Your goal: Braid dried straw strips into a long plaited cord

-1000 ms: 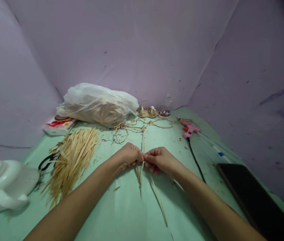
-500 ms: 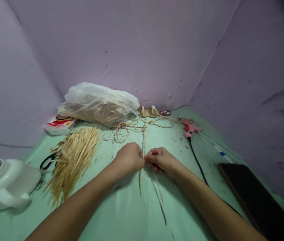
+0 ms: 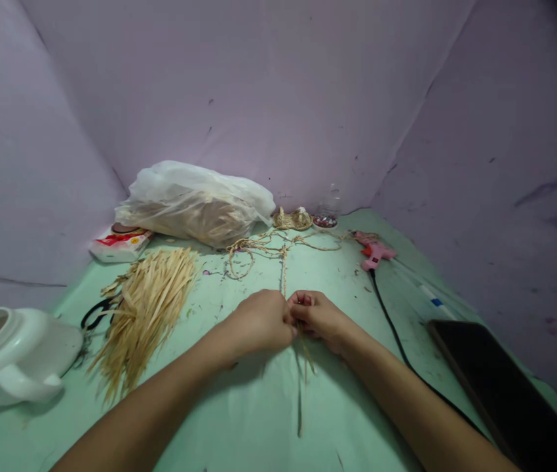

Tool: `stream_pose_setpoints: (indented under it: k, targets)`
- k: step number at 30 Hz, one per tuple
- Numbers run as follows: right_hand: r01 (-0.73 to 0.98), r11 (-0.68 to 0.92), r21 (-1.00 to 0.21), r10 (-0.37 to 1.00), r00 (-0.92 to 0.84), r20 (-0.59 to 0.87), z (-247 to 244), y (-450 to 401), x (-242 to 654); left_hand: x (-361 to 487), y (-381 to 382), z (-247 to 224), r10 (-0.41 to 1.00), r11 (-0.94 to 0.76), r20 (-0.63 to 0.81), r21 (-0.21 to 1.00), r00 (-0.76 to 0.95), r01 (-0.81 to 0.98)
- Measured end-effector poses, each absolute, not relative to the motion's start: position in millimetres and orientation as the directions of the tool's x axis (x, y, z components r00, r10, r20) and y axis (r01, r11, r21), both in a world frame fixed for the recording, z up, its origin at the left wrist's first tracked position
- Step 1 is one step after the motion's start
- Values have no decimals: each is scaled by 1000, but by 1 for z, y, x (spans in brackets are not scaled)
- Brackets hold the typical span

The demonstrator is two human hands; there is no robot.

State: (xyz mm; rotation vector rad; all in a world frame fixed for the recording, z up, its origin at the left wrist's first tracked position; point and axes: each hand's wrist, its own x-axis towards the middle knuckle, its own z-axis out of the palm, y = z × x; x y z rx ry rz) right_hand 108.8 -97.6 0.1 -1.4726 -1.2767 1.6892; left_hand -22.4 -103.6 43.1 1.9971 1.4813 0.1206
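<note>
A thin braided straw cord (image 3: 284, 272) runs from the tangle of cords (image 3: 253, 248) down to my hands at the middle of the green table. My left hand (image 3: 267, 321) is closed at the cord's lower end, its fingertips mostly hidden behind the knuckles. Touching it on the right, my right hand (image 3: 318, 318) pinches the straw strands with curled fingers. Loose strand ends (image 3: 300, 400) hang below both hands toward the near side of the table.
Left lie a white pot (image 3: 37, 354), black-handled scissors (image 3: 92, 316) and a straw bundle (image 3: 148, 314). Behind are a plastic bag (image 3: 194, 206) and woven piece (image 3: 292, 218). Right are a pink glue gun (image 3: 377, 254), its cable and a dark phone-like slab (image 3: 495, 387).
My left hand has shifted slightly right and down, turning over the cord against my right hand. The loose strand ends have swung and gathered closer together.
</note>
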Motion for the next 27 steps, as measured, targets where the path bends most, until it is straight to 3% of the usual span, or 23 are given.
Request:
stream_pose_setpoints:
  k: [2, 5, 9, 13, 18, 23, 27]
  targets:
    - [159, -387, -908, 870, -264, -417, 1, -98, 109, -28, -94, 45, 899, 24, -352, 632, 259, 775]
    - [133, -375, -917, 871, -289, -398, 4, -98, 110, -30, -84, 43, 871, 335, -473, 768, 132, 545]
    - [133, -364, -922, 867, -313, -387, 3, -98, 109, -26, -82, 31, 733, 534, -593, 805, 332, 259]
    - [219, -293, -931, 887, -300, -350, -1, -95, 110, -27, -80, 20, 684, 575, -604, 791, 409, 206]
    - [361, -20, -932, 922, -354, -157, -8, -91, 116, -29, -77, 17, 737, 527, -589, 808, 333, 263]
    - [561, 255, -787, 913, -408, 5, -9, -92, 122, -28, -77, 16, 776, 445, -566, 803, 277, 396]
    - [685, 340, -644, 908, -418, 34, 1, -97, 123, -25, -78, 14, 823, 372, -514, 809, 241, 454]
